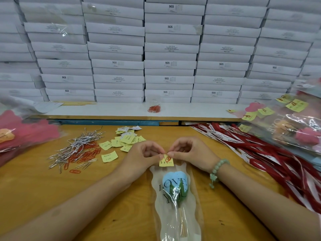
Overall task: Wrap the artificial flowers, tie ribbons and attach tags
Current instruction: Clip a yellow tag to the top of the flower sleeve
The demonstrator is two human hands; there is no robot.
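A blue artificial flower [174, 184] on a stick lies in a clear sleeve [175, 221] printed "LOVE YOU", in the middle of the wooden table [43, 188]. At the sleeve's far top edge sits a yellow paper tag [165, 162] with a red paper clip [168, 159] on it. My left hand [147, 154] and my right hand [190, 152] meet there, both pinching the tag's top edge and the clip with thumb and fingertips.
Loose yellow tags [125, 140], red paper clips [85, 156] and silver twist ties [76, 145] lie at the left. Red and white ribbons [260, 153] spread at the right beside wrapped flowers [295, 129]. Pink wrapped flowers [22, 133] sit far left. Stacked white boxes [170, 63] form a wall behind.
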